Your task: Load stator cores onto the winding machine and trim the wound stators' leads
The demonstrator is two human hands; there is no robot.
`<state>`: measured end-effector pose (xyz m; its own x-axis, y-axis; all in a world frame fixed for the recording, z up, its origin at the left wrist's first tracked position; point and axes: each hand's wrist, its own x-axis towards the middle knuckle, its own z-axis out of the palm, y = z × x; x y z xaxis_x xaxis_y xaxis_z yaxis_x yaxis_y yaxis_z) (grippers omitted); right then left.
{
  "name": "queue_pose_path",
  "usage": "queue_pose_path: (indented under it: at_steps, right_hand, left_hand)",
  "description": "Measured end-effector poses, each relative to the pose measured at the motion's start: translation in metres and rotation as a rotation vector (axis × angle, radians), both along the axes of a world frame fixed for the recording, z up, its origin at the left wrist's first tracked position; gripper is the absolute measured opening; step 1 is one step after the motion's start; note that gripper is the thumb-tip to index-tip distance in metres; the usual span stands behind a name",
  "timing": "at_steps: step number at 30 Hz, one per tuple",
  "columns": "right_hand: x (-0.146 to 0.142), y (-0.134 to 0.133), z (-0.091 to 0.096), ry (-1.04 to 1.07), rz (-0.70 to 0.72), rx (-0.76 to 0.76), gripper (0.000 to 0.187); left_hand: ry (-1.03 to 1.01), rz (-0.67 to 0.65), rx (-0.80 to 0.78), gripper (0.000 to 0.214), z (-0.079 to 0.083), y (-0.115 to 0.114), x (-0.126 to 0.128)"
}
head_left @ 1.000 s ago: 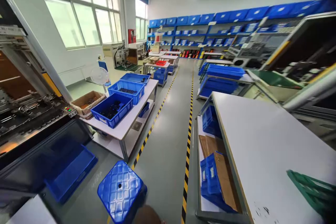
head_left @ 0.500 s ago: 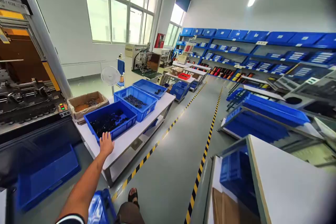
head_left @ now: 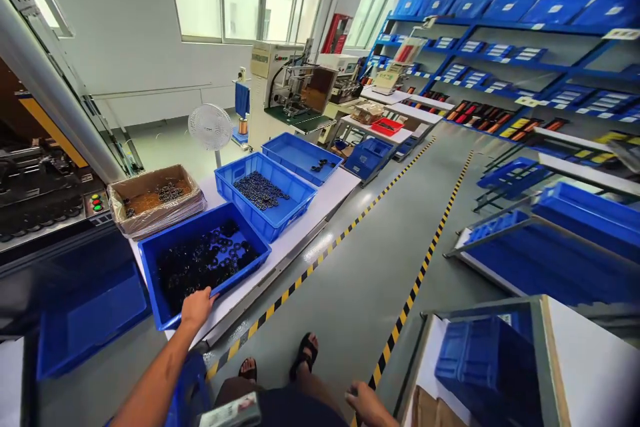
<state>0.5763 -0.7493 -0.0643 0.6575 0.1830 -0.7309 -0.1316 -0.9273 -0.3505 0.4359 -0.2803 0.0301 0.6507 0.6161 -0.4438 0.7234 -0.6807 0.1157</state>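
My left hand is closed over the near rim of a dark blue plastic bin, its thumb lying along the edge. Inside that bin lie many small black ring-shaped parts, spread over the bottom. Low in the view, my right hand hangs beside my leg with fingers curled and nothing visible in them. Behind the gripped bin is a lighter blue bin with small dark parts. Farther along sits a shallow blue bin holding a few black pieces. A plastic-lined cardboard box stands at the left.
The white table carries these bins. A large machine stands at the left, near a white fan. Yellow-black tape marks the aisle floor. Carts with blue crates line the right; blue shelving stands behind.
My left hand has moved from spread fingers at the bin's near edge to a hold on its rim. My right hand has come into view. The bins now appear nearer.
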Motion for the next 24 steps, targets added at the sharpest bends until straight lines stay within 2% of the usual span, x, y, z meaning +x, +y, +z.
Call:
queue_pose_path:
  at_steps: [3, 7, 11, 14, 16, 18, 21, 23, 24]
  right_hand:
    - [0.062, 0.045, -0.006, 0.034, 0.094, 0.037, 0.032]
    - [0.144, 0.114, -0.012, 0.068, 0.215, 0.132, 0.034]
    - [0.21, 0.174, -0.008, 0.126, 0.295, 0.277, 0.034]
    - [0.244, 0.208, -0.002, 0.185, 0.284, 0.394, 0.033]
    - [0.259, 0.226, 0.004, 0.217, 0.224, 0.463, 0.033]
    - [0.272, 0.244, 0.009, 0.241, 0.123, 0.524, 0.035]
    - [0.288, 0.275, 0.018, 0.301, -0.038, 0.579, 0.037]
    - [0.293, 0.296, 0.023, 0.354, -0.121, 0.589, 0.038]
    - [0.293, 0.305, 0.025, 0.381, -0.155, 0.587, 0.038]
  left_hand:
    - [0.046, 0.022, -0.03, 0.034, -0.009, -0.036, -0.028]
    - [0.054, 0.119, -0.09, 0.031, -0.008, -0.08, -0.057]
    - [-0.002, 0.313, -0.15, 0.021, 0.002, -0.112, -0.064]
    - [-0.099, 0.507, -0.159, 0.02, 0.014, -0.132, -0.058]
    - [-0.197, 0.67, -0.125, 0.029, 0.023, -0.149, -0.051]
    - [-0.317, 0.881, -0.048, 0.048, 0.031, -0.169, -0.041]
    - [-0.506, 1.314, 0.076, 0.074, 0.035, -0.2, -0.018]
    - [-0.639, 1.635, 0.06, 0.076, 0.029, -0.212, 0.003]
    - [-0.713, 1.779, 0.003, 0.071, 0.023, -0.214, 0.014]
